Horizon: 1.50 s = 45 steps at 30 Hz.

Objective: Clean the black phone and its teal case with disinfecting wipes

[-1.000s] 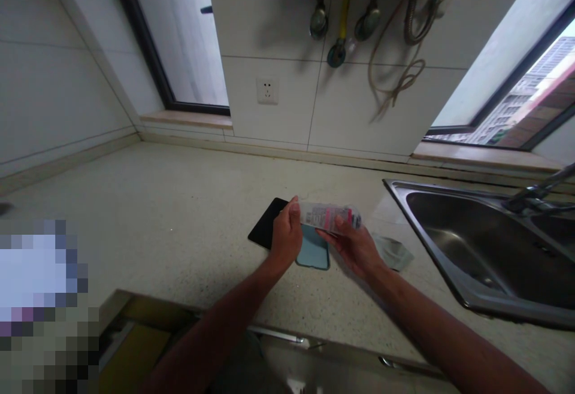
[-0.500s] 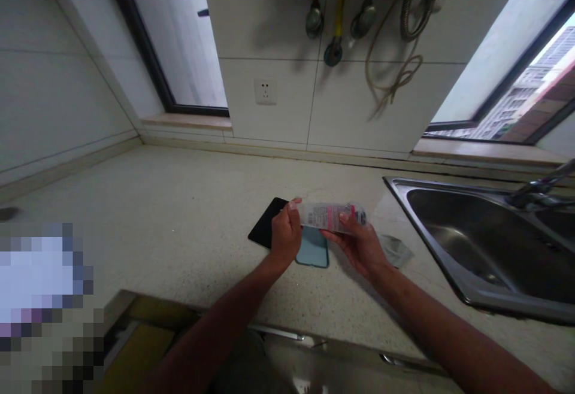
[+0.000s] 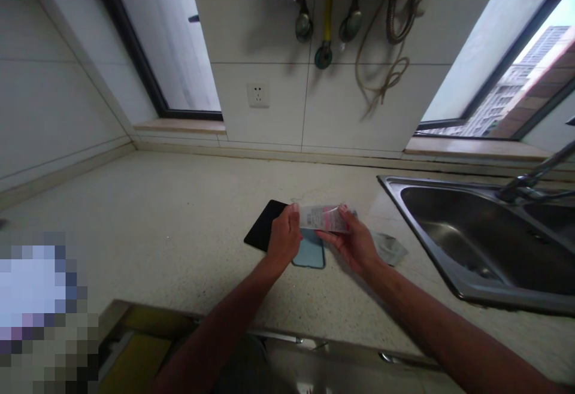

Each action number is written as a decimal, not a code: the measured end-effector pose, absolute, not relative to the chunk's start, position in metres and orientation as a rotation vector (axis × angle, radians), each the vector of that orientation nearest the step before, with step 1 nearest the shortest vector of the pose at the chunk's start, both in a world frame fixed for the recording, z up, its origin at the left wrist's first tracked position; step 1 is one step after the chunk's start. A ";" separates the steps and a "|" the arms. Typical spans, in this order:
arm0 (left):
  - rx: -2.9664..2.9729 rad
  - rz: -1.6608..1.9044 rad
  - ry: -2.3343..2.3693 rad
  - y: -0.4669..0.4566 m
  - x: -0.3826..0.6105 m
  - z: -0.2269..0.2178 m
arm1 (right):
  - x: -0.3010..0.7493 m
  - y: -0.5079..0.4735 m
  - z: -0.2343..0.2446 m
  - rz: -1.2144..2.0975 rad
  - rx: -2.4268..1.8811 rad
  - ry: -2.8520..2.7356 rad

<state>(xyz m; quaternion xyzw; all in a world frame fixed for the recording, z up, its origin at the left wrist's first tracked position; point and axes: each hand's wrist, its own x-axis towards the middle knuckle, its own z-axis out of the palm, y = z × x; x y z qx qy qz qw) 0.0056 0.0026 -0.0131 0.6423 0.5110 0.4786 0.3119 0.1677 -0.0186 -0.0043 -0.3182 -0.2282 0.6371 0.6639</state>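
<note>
head view: we see a clear printed packet (image 3: 318, 218) left of the sink (image 3: 467, 286), gripped at both ends.
left hand (image 3: 285, 232) pinches the end farther from the sink, right hand (image 3: 357, 241) the nearer; long axis points sideways, sinkward. we judge it light, soft, slippery; hold the ends.

Both the left hand (image 3: 285, 232) and right hand (image 3: 357, 241) grip a clear printed plastic packet (image 3: 321, 217) above a light-blue phone case (image 3: 309, 251), beside a black tablet-like slab (image 3: 263, 226) on the speckled countertop (image 3: 179, 202).

print (image 3: 317, 220) on the clear packet (image 3: 324, 218) is unreadably small, and the right edge crops the sink (image 3: 426, 237).
</note>
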 end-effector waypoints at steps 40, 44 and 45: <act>1.139 1.181 1.020 0.006 0.003 0.001 | 0.191 -0.009 0.008 1.541 -0.570 -0.300; 1.232 1.243 0.996 0.001 0.005 0.004 | 0.206 -0.002 0.016 1.465 -0.537 -0.190; 1.269 1.247 0.979 0.000 0.005 0.005 | 0.210 0.000 0.017 1.436 -0.521 -0.169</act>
